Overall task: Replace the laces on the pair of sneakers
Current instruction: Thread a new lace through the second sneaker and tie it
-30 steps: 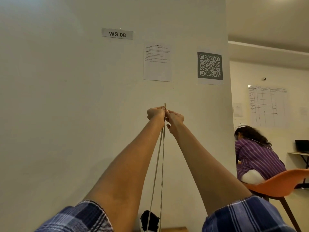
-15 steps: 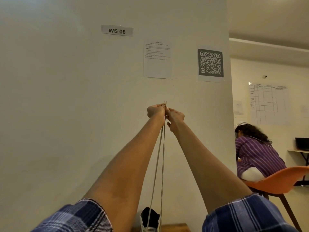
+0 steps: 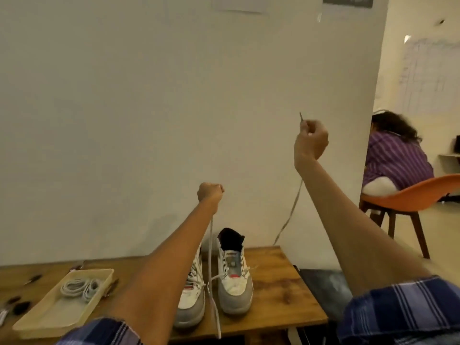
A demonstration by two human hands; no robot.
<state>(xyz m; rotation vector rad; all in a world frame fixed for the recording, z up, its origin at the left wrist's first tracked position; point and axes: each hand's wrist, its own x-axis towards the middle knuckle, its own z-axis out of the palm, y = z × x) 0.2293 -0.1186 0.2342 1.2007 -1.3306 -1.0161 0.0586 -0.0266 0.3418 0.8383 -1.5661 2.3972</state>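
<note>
Wooden tabletop stands against a plain pale wall, with a pair of grey-and-white sneakers side by side on it, toes toward the camera. The right sneaker has a white lace threaded through its lowest eyelets; the left sneaker is partly hidden behind a forearm. The left hand is clenched around one end of the lace above the shoes, the strand running straight down past the tabletop's front edge. The right hand, raised higher and well apart to the right, pinches the other end, whose tip pokes above the fingers; that strand hangs down along the wall. To the left a shallow beige tray holds a coiled lace bundle. Behind the wall's edge at right, a person in a purple striped shirt sits on an orange chair.
</note>
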